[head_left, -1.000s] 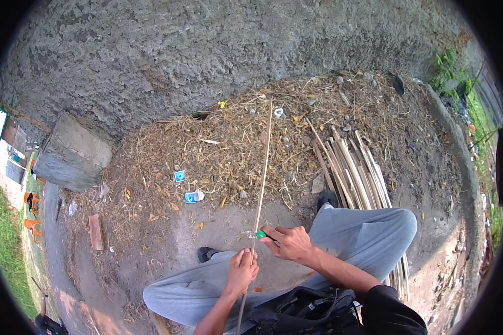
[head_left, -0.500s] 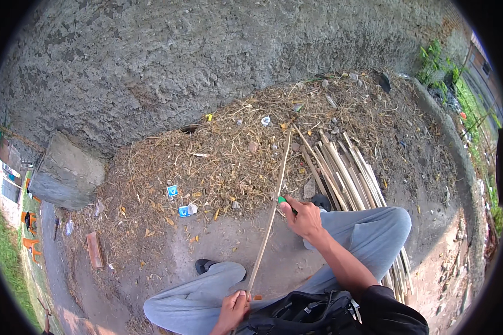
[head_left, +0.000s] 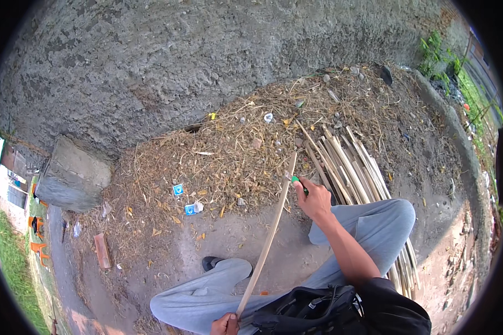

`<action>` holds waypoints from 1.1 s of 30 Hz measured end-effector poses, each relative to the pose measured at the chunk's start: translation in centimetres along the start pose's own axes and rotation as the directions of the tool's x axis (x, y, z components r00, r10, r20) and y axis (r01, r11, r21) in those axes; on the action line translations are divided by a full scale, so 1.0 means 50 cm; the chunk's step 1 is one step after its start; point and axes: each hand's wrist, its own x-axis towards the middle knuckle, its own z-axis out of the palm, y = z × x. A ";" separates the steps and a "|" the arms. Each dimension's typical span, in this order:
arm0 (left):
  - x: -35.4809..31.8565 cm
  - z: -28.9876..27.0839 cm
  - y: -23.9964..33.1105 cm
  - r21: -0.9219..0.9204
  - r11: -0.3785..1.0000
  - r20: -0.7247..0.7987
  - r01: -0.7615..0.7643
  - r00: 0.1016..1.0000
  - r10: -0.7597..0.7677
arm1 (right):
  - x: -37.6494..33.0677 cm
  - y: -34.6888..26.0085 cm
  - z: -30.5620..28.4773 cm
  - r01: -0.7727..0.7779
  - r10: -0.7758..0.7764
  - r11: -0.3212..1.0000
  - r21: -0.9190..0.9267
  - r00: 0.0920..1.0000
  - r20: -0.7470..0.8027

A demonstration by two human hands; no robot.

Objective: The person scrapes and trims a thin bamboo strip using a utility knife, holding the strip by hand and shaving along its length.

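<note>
A long pale wooden strip (head_left: pixel 272 228) slants away from me across the space between my legs. My left hand (head_left: pixel 225 324) is closed on its near end, low in the view. In my right hand (head_left: pixel 314 201) is a small green-handled cutting tool (head_left: pixel 294 179), its short metal end lying against the strip close to the far tip. Fingers cover most of the handle, so the tool's exact kind cannot be told. Just right of that hand, a bundle of similar pale strips (head_left: pixel 355 167) lies on the ground, passing partly behind my right leg.
A rough grey wall (head_left: pixel 207 50) rises ahead. Dry shavings and litter, including two blue packets (head_left: pixel 178 190), cover the ground before it. At the left are a concrete block (head_left: pixel 75 173) and a red brick (head_left: pixel 102 250). A low curb (head_left: pixel 452 128) curves along the right.
My left hand has drawn lower and nearer to me with the strip. The right hand with the tool has moved slightly right and away, now by the strip's far tip.
</note>
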 end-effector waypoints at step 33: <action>0.040 -0.165 -0.017 0.316 0.949 -0.203 -0.017 0.976 0.084 | -0.025 -0.028 0.015 -0.612 0.353 0.303 0.730 0.784 0.511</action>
